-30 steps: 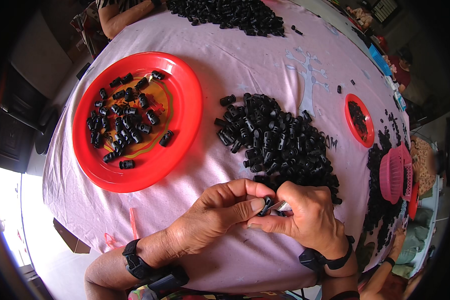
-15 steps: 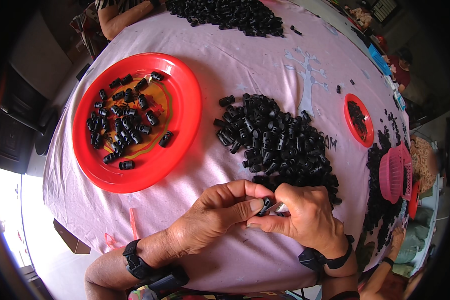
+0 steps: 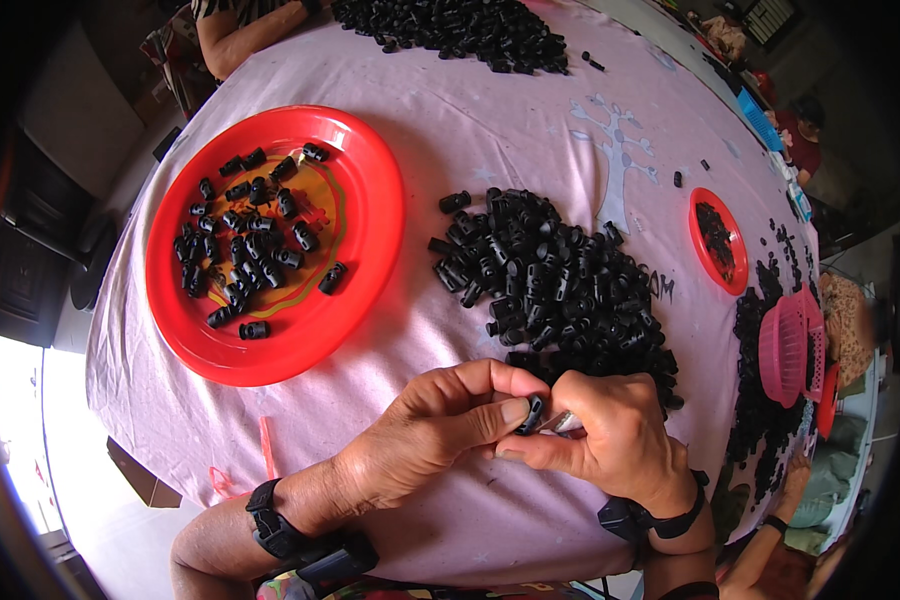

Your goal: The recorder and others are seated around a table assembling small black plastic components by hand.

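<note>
Just in front of me, my left hand (image 3: 445, 428) pinches a black plastic cord lock (image 3: 532, 414) between thumb and fingers. My right hand (image 3: 613, 430) is closed around a small light-coloured metal blade (image 3: 562, 423), its tip at the cord lock; the rest of the tool is hidden in the fingers. Right beyond my hands lies a heap of black cord locks (image 3: 555, 285). To the left, a large red plate (image 3: 365, 300) holds several more cord locks (image 3: 255, 240) loosely scattered on its patterned bottom.
A pink cloth (image 3: 450, 110) covers the table. Another black heap (image 3: 460, 35) lies at the far edge beside a person's arm (image 3: 240, 45). On the right are a small red dish (image 3: 698, 262), a pink basket (image 3: 782, 350), more black pieces (image 3: 755, 420) and another person's hand (image 3: 796, 470).
The blade has drawn back slightly to the right, and more of the cord lock shows between my fingers. My left hand has hardly moved.
</note>
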A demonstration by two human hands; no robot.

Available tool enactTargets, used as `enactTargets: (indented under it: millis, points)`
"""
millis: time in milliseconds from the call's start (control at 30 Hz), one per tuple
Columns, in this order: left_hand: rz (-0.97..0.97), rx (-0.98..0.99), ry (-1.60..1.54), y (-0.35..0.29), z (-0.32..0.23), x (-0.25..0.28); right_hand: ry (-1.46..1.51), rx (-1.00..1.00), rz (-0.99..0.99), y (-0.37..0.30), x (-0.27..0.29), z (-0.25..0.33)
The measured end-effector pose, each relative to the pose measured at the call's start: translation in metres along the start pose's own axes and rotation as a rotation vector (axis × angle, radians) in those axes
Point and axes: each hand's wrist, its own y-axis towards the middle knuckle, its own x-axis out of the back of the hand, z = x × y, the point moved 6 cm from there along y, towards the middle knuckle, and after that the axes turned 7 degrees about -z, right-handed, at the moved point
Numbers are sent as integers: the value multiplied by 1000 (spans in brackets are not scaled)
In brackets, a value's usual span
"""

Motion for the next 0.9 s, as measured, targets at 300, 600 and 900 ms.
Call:
enactTargets:
  millis: [300, 600, 900]
  points:
    - [-25, 25, 24, 1, 2, 5, 256, -103, -55, 3, 14, 1]
    - [7, 61, 74, 2, 4, 3, 359, -110, 32, 0, 12, -1]
    - [13, 90, -64, 1, 4, 3, 437, -201, 71, 3, 11, -1]
